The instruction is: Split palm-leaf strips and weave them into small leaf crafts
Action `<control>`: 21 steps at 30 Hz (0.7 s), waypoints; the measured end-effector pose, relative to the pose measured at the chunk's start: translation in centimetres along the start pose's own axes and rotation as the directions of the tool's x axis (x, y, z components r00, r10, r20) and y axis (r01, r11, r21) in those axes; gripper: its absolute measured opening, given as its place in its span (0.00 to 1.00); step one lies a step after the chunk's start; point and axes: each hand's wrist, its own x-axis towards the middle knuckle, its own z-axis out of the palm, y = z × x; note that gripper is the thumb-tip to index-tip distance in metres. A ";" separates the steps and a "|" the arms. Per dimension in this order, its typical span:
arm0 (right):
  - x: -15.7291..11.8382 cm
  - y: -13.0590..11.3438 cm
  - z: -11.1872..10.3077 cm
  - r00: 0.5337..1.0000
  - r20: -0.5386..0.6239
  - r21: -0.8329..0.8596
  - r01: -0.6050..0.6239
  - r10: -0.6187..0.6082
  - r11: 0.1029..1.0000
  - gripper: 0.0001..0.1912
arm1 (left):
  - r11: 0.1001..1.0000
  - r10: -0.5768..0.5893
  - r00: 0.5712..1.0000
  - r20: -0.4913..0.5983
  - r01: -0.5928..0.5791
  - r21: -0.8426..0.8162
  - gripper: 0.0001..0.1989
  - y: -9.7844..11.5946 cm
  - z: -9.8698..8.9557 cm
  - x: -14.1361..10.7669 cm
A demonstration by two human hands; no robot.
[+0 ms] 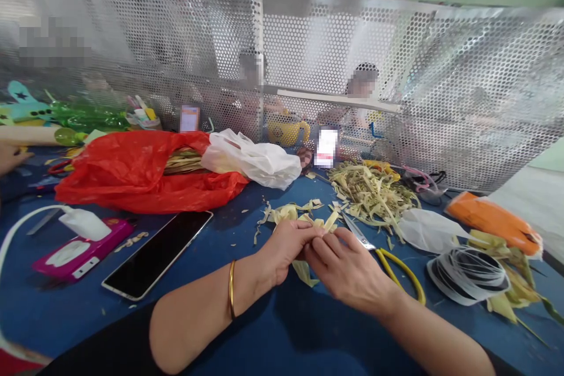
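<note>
My left hand [286, 249] and my right hand [337, 258] meet above the middle of the blue table. Both are closed on pale yellow-green dried husk strips [329, 222], pinched between the fingertips. A loose strip end [304, 272] hangs below the hands, and other pieces spread out behind them. The exact shape of the held part is hidden by my fingers. Just right of my right hand lie scissors [399, 273] with yellow handles, their blades pointing away from me. Behind them is a heap of shredded husk strips [374, 194].
A red plastic bag [127, 167] with dried strips and a white bag [264, 161] lie at the left back. Nearer are a phone [158, 255] and magenta power strip [83, 249]. A spool of clear line [469, 275] and orange packet [493, 220] sit right. A perforated metal screen [308, 59] stands behind.
</note>
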 end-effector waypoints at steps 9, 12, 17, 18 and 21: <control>0.0 -0.7 1.3 0.992 -0.078 0.017 -0.096 0.097 0.995 0.15 | 1.000 -0.026 1.000 0.004 0.026 0.013 0.08 0.1 0.0 0.1; -0.1 -0.6 1.6 0.984 -0.139 0.026 -0.111 0.114 0.993 0.15 | 1.000 -0.028 1.000 0.013 0.028 0.001 0.10 0.1 0.1 0.0; -0.5 -0.4 1.6 0.973 -0.204 0.050 -0.100 0.108 0.994 0.16 | 1.000 0.011 1.000 0.016 -0.011 -0.011 0.17 0.2 0.3 -0.2; -0.5 -0.4 1.6 0.973 -0.201 0.071 -0.105 0.117 0.992 0.16 | 0.999 0.032 0.999 0.013 -0.032 -0.018 0.18 0.2 0.3 -0.1; -0.5 -0.6 1.5 0.970 -0.183 0.141 -0.138 0.162 0.980 0.17 | 0.997 0.072 0.997 -0.020 -0.073 -0.027 0.19 0.2 0.3 0.1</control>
